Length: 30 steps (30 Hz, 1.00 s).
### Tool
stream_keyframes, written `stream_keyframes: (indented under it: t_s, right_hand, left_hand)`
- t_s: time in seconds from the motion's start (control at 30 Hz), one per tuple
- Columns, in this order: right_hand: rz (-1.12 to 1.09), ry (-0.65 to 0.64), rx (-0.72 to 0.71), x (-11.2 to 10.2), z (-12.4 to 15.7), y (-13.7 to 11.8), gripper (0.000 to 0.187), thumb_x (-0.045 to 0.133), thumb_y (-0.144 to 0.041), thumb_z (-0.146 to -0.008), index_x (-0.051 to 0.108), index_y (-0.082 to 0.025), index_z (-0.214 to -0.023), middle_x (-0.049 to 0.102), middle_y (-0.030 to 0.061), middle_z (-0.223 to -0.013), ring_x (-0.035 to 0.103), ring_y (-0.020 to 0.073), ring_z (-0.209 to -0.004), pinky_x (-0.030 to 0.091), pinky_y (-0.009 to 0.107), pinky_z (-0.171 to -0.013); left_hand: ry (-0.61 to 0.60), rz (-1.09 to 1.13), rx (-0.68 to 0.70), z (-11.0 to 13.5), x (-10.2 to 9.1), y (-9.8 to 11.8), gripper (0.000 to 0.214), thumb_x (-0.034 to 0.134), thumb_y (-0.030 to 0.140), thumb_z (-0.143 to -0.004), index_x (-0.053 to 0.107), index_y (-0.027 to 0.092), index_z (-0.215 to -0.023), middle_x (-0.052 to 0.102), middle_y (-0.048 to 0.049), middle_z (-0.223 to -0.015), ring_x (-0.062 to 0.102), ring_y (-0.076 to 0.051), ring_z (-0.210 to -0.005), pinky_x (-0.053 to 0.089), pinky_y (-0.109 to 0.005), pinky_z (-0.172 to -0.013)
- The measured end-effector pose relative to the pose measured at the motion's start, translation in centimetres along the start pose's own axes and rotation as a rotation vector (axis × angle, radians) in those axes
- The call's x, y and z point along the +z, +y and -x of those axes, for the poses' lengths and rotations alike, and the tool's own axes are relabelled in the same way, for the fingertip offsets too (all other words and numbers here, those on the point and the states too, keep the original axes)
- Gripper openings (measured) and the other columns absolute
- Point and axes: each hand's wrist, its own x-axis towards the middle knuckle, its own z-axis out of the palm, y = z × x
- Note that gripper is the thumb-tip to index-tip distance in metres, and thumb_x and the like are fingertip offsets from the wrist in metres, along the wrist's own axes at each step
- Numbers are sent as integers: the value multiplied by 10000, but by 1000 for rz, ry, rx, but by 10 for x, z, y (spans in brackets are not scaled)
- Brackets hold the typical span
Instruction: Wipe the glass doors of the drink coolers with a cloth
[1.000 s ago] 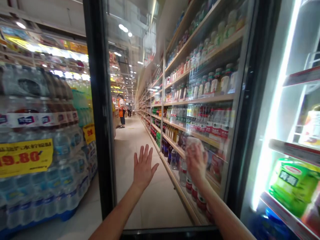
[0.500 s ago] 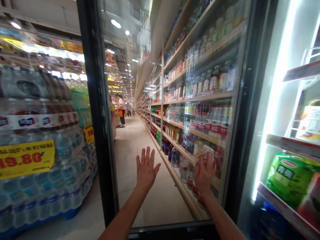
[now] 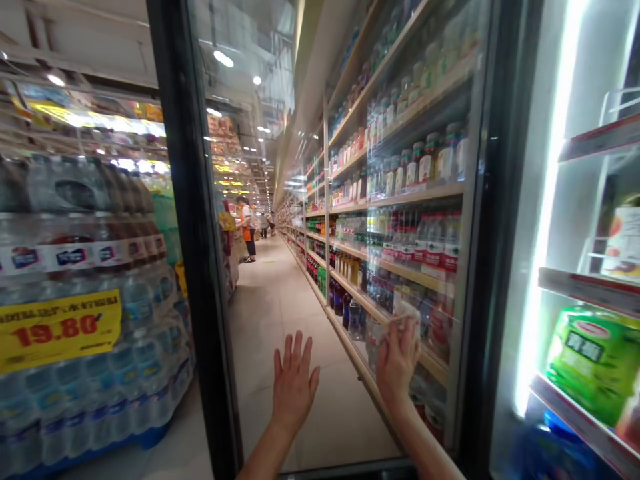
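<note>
A glass door (image 3: 265, 293) in a black frame stands in front of me, with drink shelves showing in it. My left hand (image 3: 294, 383) lies flat against the pane, fingers stretched and holding nothing. To the right, my right hand (image 3: 399, 357) presses a crumpled whitish cloth (image 3: 407, 313) to the glass. Its fingers are bent over the cloth, and part of the cloth is hidden beneath them.
At the left stand stacked packs of bottles (image 3: 115, 400) with a yellow price sign (image 3: 60, 330). On the right, lit cooler shelves (image 3: 590, 290) hold a green package (image 3: 593, 363). A person (image 3: 247, 227) stands far down the aisle.
My right hand has moved left and slightly down across the glass with the cloth. The left hand, still flat, appears lower in view. The camera view has shifted a little.
</note>
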Motion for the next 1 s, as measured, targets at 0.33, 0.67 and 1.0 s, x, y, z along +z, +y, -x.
stream_keyframes:
  t_s: [0.33, 0.67, 1.0]
  right_hand:
    - [3, -32, -105, 0, -24, 3, 508, 381, -155, -863, 376, -210, -1368, 316, 142, -1456, 182, 279, -1385, 192, 578, -1063]
    - [15, 12, -107, -6, -62, 19, 572, 380, -157, -868, 245, -190, -1422, 397, 166, -1403, 269, 248, -1359, 190, 552, -1058]
    - [16, -108, -248, -2, -49, 15, 476, 391, -153, -873, 400, -212, -1345, 427, 129, -1390, 217, 235, -1378, 153, 536, -1082]
  left_hand:
    - [-6, 17, -8, -4, -4, 13, 596, 510, 209, -835, 308, 126, -1389, 376, -182, -1412, 123, -277, -1392, 238, -523, -1080]
    - [-31, 63, -38, -51, -4, 15, 565, 473, 356, -866, 344, 156, -1378, 400, -164, -1401, 265, -264, -1358, 156, -516, -1106]
    - [-30, 57, -26, -50, -6, 11, 555, 470, 330, -868, 341, 164, -1382, 390, -155, -1409, 281, -263, -1352, 193, -505, -1099]
